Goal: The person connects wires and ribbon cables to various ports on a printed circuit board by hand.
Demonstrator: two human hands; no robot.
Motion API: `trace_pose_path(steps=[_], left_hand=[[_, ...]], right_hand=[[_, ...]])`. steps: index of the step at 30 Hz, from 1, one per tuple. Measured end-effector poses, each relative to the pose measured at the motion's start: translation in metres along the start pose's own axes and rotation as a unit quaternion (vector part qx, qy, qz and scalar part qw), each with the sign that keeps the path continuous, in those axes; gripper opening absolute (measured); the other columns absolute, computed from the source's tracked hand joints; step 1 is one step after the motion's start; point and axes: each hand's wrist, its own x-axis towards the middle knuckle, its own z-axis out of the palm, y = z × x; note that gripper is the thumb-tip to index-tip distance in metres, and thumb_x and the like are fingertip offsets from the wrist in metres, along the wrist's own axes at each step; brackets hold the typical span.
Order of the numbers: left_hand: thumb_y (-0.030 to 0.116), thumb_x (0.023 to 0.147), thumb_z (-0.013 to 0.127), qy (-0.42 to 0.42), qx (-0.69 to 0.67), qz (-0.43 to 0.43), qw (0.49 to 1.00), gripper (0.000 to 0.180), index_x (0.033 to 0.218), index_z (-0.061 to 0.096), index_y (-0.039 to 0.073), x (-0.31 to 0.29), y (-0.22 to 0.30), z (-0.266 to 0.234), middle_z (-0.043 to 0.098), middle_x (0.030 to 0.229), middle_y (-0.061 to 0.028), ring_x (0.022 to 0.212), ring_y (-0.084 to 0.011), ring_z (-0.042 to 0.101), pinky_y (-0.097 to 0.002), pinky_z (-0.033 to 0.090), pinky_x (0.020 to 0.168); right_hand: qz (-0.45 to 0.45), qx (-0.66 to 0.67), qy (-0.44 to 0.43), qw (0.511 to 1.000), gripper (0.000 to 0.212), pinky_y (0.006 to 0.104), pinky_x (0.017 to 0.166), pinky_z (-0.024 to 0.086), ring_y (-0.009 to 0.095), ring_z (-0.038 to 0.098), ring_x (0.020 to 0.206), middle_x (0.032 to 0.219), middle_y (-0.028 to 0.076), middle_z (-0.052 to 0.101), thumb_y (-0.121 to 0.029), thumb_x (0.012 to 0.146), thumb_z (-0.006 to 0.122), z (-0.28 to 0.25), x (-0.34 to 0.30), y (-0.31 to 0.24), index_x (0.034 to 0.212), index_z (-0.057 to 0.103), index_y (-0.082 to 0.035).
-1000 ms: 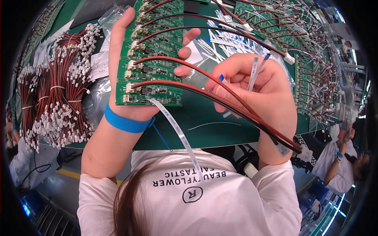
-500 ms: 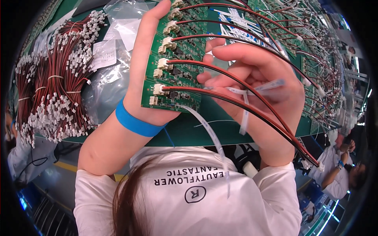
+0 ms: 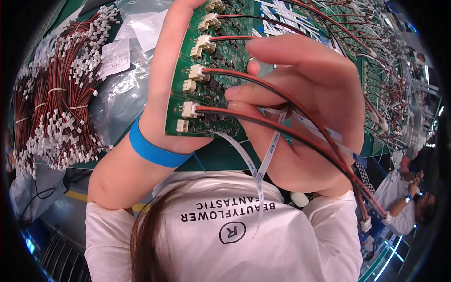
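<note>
board (image 3: 213, 87), green and long, held up above the green table (image 3: 221, 162) in front of the white shirt (image 3: 282, 235), parts facing up, upper end running out of view. cream sockets (image 3: 189, 86) in a column near its left edge, small black chips across the middle. red and black wires (image 3: 235, 73) plugged in along that column, arching right past the right hand (image 3: 310, 84), white plugs (image 3: 365, 224) at the far ends. flat white ribbon (image 3: 241, 149) hanging from the board's lower end, down over the shirt. left hand (image 3: 164, 94) wrapped around the board from behind, thumb along the left edge, fingertip past the right edge. right hand curled around more ribbons (image 3: 271, 150), thumb and index tips pinching close together at the board's right edge; cannot tell the exact thing between them. blue band (image 3: 159, 148) on the left wrist. bundled wires (image 3: 58, 89) and clear bag (image 3: 124, 98) lying to the left.
</note>
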Motion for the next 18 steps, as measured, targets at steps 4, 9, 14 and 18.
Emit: trace_pose_path(steps=[4,9,14,18], left_hand=[[0.028,0.094,0.039,-0.012,0.011,0.009,1.0,0.031,0.12,0.045,0.011,-0.005,0.001,0.0,0.059,0.099,-0.0125,0.075,-0.0174,0.062,-0.0253,0.051,0.053],[0.028,0.094,0.039,-0.03,0.026,0.018,0.999,0.031,0.12,0.045,0.012,-0.005,0.0,0.003,0.059,0.099,-0.0126,0.075,-0.0171,0.061,-0.0249,0.051,0.054],[0.027,0.094,0.039,-0.038,0.043,0.033,0.998,0.032,0.121,0.044,0.012,-0.008,0.002,-0.001,0.058,0.1,-0.0127,0.076,-0.0168,0.06,-0.0246,0.051,0.054],[0.027,0.094,0.039,-0.047,0.054,0.041,0.997,0.032,0.121,0.043,0.012,-0.008,0.001,0.0,0.057,0.1,-0.0128,0.076,-0.0165,0.059,-0.0243,0.05,0.054]], right_hand=[[0.044,0.07,0.034,0.996,0.059,0.0203,0.059,0.048,0.016,0.063,0.072,0.105,0.02,0.059,0.012,0.07,0.067,0.004,0.001,-0.012,0.121,0.037,0.008],[0.094,0.053,0.01,0.994,0.059,0.0204,0.062,0.048,0.016,0.064,0.072,0.103,0.019,0.06,0.015,0.068,0.068,0.006,0.002,-0.015,0.119,0.039,0.008],[0.004,0.085,0.062,0.994,0.06,0.0222,0.071,0.05,0.017,0.064,0.076,0.102,0.019,0.061,0.014,0.065,0.072,0.015,-0.001,-0.003,0.115,0.04,0.009],[-0.024,0.056,0.056,0.997,0.061,0.0268,0.083,0.049,0.018,0.063,0.089,0.104,0.018,0.06,0.012,0.063,0.074,0.006,-0.003,-0.003,0.113,0.04,0.009]])
